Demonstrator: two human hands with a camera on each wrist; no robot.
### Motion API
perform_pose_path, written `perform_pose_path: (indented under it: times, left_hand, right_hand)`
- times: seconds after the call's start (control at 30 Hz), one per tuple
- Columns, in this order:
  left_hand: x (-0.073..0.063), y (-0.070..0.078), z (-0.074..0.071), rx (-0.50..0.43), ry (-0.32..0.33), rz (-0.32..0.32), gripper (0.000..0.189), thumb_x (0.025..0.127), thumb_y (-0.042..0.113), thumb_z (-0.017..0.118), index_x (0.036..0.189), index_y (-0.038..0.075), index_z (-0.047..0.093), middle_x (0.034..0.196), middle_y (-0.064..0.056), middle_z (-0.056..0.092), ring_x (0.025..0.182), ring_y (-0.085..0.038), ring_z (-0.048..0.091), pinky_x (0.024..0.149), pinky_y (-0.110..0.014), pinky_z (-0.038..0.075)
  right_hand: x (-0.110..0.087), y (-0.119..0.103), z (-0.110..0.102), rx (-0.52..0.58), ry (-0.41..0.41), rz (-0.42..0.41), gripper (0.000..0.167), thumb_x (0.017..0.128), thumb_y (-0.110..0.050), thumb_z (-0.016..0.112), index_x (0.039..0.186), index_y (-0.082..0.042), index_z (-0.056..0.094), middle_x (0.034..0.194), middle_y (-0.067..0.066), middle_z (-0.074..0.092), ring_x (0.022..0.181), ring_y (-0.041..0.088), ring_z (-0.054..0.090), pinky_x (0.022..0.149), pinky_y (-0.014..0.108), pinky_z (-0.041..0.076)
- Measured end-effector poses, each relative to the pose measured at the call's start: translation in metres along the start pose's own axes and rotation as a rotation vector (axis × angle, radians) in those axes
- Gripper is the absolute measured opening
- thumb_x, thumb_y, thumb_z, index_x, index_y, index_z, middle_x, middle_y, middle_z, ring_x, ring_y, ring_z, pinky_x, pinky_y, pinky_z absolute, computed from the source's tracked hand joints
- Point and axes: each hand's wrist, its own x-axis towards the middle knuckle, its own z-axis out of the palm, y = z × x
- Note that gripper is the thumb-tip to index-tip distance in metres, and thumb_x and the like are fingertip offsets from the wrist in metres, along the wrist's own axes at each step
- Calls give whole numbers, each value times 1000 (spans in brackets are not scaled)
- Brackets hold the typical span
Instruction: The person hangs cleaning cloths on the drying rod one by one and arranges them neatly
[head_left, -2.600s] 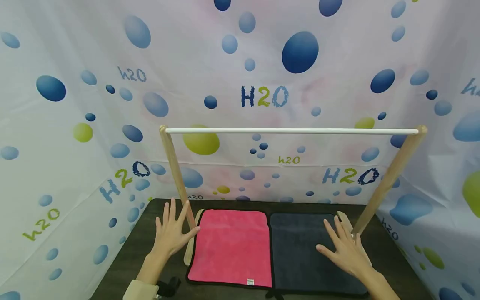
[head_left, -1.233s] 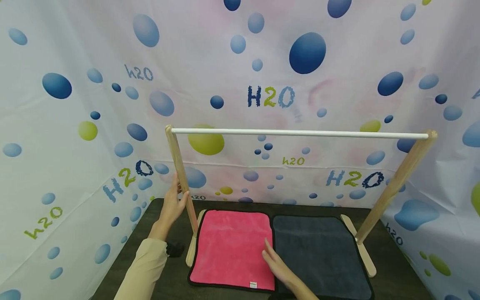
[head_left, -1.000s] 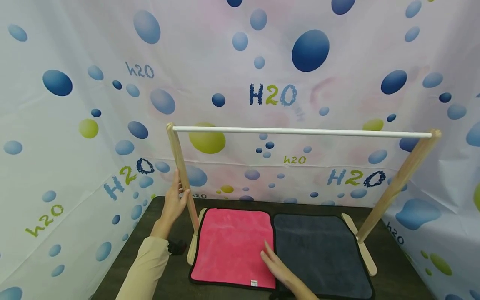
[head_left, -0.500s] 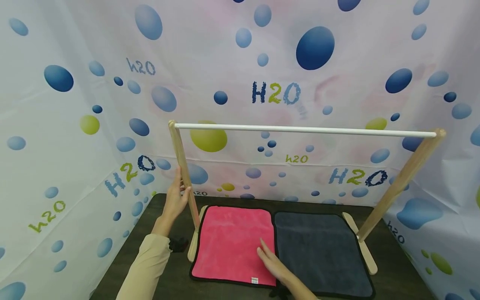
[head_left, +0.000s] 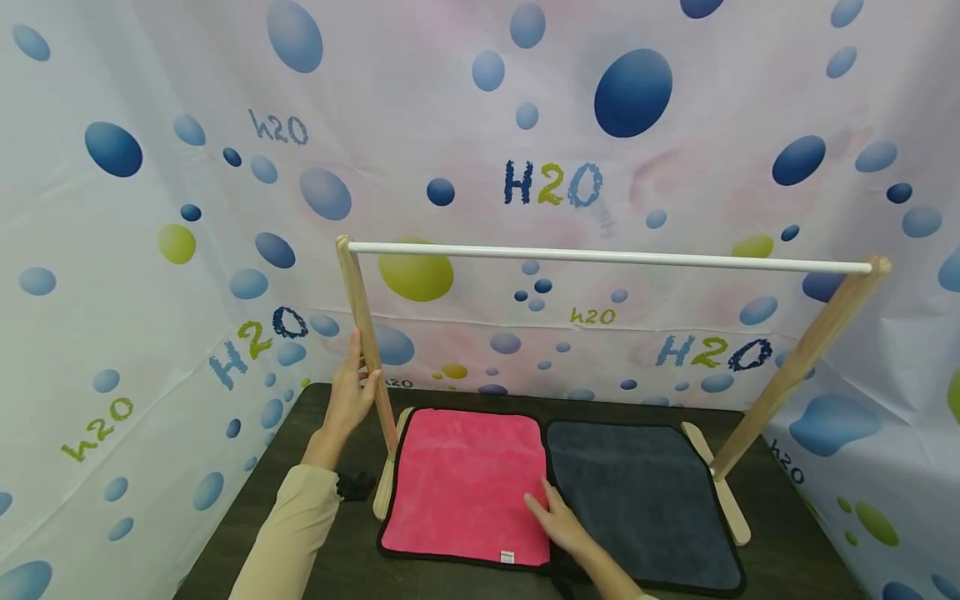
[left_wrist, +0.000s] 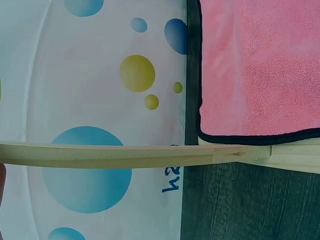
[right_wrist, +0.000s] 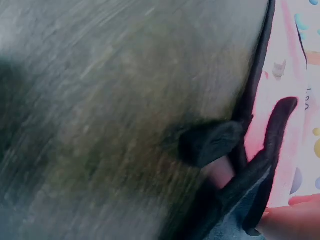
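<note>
My left hand [head_left: 348,396] holds the left post [head_left: 365,333] of a wooden rack, thumb in front and fingers behind it. In the left wrist view that post [left_wrist: 125,156] crosses the picture, with a fingertip at the left edge. My right hand [head_left: 558,525] is over the border between a pink cloth [head_left: 465,492] and a dark grey cloth [head_left: 637,492], thumb spread from the fingers. The right wrist view shows its fingers [right_wrist: 295,220] beside black cloth trim [right_wrist: 255,170] that sticks up. Both cloths lie flat side by side under the rack, pink one with a small white label.
A white bar [head_left: 600,256] joins the rack's left post to its right post [head_left: 802,367]. Wooden feet [head_left: 727,500] stand on the dark table [head_left: 255,517]. Behind hangs a white curtain [head_left: 465,125] with bubble prints.
Earlier both hands were spread over the table; the left then took hold of the left post. The right moved from the grey cloth to the cloths' border, lately shifting slightly right.
</note>
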Motion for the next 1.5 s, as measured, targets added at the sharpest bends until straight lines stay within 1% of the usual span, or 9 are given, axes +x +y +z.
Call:
perform_pose_path:
  times: [0.3,0.43,0.63,0.93,1.1,1.2,1.3,1.4,1.5]
  left_hand:
    - [-1,1,0,9,10,4,88,80,-16,56,148,11,7,109,-38,48,93,-50,55,68,-52,50]
    - [0,1,1,10,12,3,88,80,-16,56,148,12,7,109,-39,47,94,-50,55,68,-52,50]
    - [0,1,0,9,16,-1,88,80,-16,56,148,12,7,109,-39,47,93,-50,55,68,-52,50]
    - [-2,-2,1,-3,13,24,90,80,-16,57,148,15,6,117,-38,44,95,-50,55,68,-52,50]
    - [-3,-2,1,0,5,17,89,81,-15,56,148,14,5,118,-38,44,96,-50,55,69,-52,50]
    - [-3,-1,1,4,2,2,89,81,-15,56,148,13,6,117,-38,45,96,-50,55,69,-52,50]
    - [-3,-1,1,4,-3,-15,87,81,-14,56,148,13,6,116,-38,45,96,-50,54,70,-52,50]
    - [-3,-1,1,-1,-5,-23,87,82,-14,56,148,12,7,117,-38,45,97,-50,54,70,-52,50]
    - [-3,-2,2,-4,-6,-20,86,82,-14,55,148,12,6,117,-38,44,98,-50,54,71,-52,50]
  right_hand:
    - [8,7,-3,63,39,11,80,86,-30,60,141,6,16,137,34,26,123,51,26,94,62,28]
    - [10,7,-7,154,64,43,76,87,-23,60,139,7,15,119,32,39,107,43,45,87,54,39]
    - [14,8,-9,228,80,56,68,86,-15,59,135,12,19,93,15,51,87,24,50,78,41,42]
    - [15,8,-10,433,-64,57,64,88,-6,54,133,17,16,76,-1,40,71,12,42,64,25,37]
    - [16,-1,-17,493,-207,14,71,90,-7,51,140,10,4,92,5,35,90,17,42,75,29,37]
    - [17,-11,-21,504,-282,-14,74,91,-9,50,143,4,-1,116,18,35,110,27,37,88,38,37]
    - [17,-25,-25,544,-361,-41,76,92,-10,49,144,1,-5,140,31,14,127,38,22,97,45,32]
    - [17,-41,-28,620,-419,-85,75,94,-8,46,144,-1,-10,147,30,-7,132,39,14,97,38,36]
    - [14,-59,-30,740,-456,-138,72,95,-3,41,144,-2,-12,149,25,-9,134,32,16,92,27,41]
